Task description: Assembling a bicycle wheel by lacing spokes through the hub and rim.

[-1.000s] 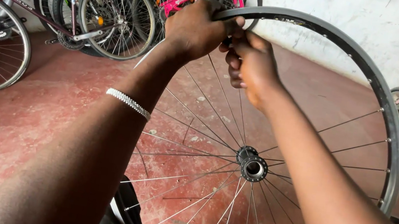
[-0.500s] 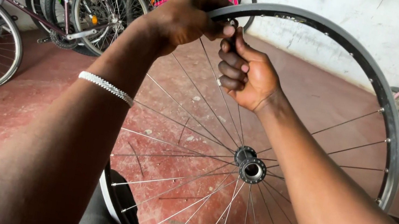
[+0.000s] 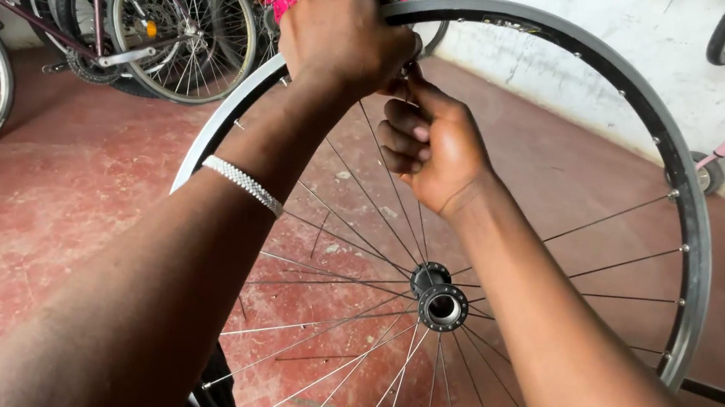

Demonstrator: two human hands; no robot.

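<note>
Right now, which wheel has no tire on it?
The big wheel both hands hold, left hand and right hand at its top. Its rim is bare metal; the parked bikes' wheels wear black tires.

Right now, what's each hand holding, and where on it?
The left hand grips the bicycle wheel at the top of its rim. The right hand pinches at a spoke end by the rim; the exact hold is hidden.

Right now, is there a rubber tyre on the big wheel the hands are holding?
No, the wheel rim is bare metal with no tyre, gripped at the top by the left hand and right hand.
</note>
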